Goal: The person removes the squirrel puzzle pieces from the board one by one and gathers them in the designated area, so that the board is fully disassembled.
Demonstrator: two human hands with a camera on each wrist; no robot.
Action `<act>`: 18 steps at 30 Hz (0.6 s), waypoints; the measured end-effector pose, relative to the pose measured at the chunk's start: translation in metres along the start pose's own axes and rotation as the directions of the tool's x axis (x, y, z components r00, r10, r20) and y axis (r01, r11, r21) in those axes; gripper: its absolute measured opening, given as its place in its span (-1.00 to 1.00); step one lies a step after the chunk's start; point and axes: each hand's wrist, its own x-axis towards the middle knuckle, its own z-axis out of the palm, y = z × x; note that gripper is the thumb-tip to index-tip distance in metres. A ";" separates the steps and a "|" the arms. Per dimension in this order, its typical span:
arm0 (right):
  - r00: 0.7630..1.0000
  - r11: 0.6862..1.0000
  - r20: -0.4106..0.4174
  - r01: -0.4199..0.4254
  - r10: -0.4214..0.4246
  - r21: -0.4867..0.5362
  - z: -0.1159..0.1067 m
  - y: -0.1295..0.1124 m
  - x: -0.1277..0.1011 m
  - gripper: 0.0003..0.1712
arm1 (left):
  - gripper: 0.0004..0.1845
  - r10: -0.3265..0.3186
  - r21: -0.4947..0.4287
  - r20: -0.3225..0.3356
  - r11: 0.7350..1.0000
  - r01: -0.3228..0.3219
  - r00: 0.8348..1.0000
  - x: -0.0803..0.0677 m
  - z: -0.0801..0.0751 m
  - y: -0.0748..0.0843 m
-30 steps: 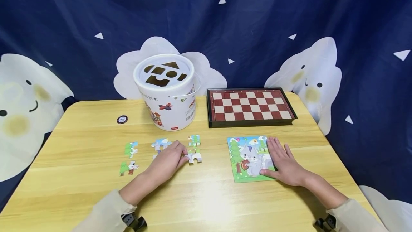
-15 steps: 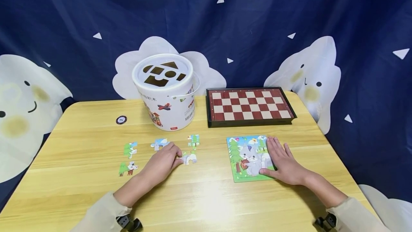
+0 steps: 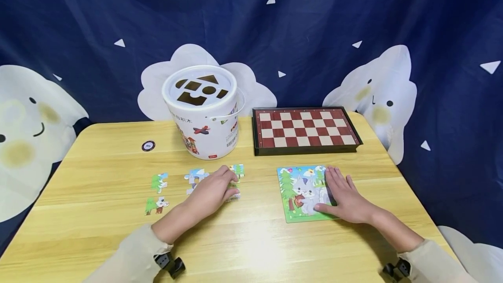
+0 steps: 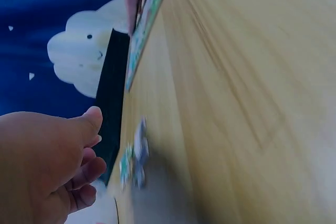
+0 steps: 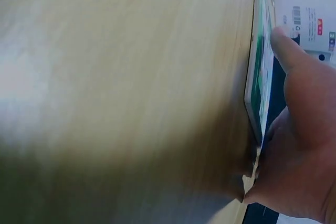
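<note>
My left hand (image 3: 210, 192) hovers over two puzzle pieces at the middle of the table, partly covering them. In the left wrist view its thumb and fingers (image 4: 86, 174) are loosely bent, with nothing visible between them. Below it lie a grey-and-green piece (image 3: 234, 196) and a tree piece (image 3: 238, 169). Directly left, another pair of pieces (image 3: 196, 174) is partly hidden by the hand. My right hand (image 3: 347, 198) rests with straight fingers on the right side of a squirrel jigsaw board (image 3: 304, 206), its thumb over the picture.
Farther left lie a tree piece (image 3: 159, 181) and a squirrel-face piece (image 3: 162, 204). Behind them is a round chip (image 3: 148, 146). A white shape-sorter bucket (image 3: 208, 136) stands at the back, beside a folded chessboard (image 3: 306, 128). A blue curtain (image 3: 298, 34) hangs behind the table.
My left hand pinched the grey-and-green piece and slid it slightly left, then let go and rose over it toward the right. The right hand stays on the board.
</note>
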 end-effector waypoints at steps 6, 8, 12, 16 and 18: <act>0.999 0.999 -0.025 0.035 -0.035 -0.017 0.001 -0.007 0.006 0.27 | -0.63 0.120 -0.015 0.023 0.993 -0.120 0.992 0.022 0.009 0.020; 0.999 0.998 -0.020 0.045 -0.046 -0.033 0.002 -0.008 0.008 0.27 | -0.60 0.145 -0.025 0.034 0.989 -0.144 0.989 0.030 0.013 0.027; 0.998 0.997 -0.008 0.058 -0.059 -0.054 0.006 -0.008 0.013 0.27 | -0.56 0.177 -0.063 0.056 0.983 -0.173 0.983 0.043 0.021 0.041; 0.997 0.996 0.003 0.073 -0.072 -0.053 0.010 -0.007 0.016 0.28 | -0.54 0.194 -0.127 0.084 0.975 -0.182 0.977 0.054 0.031 0.052; 0.997 0.996 0.013 0.076 -0.076 -0.050 0.012 -0.007 0.017 0.29 | -0.53 0.200 -0.166 0.107 0.969 -0.181 0.974 0.057 0.036 0.057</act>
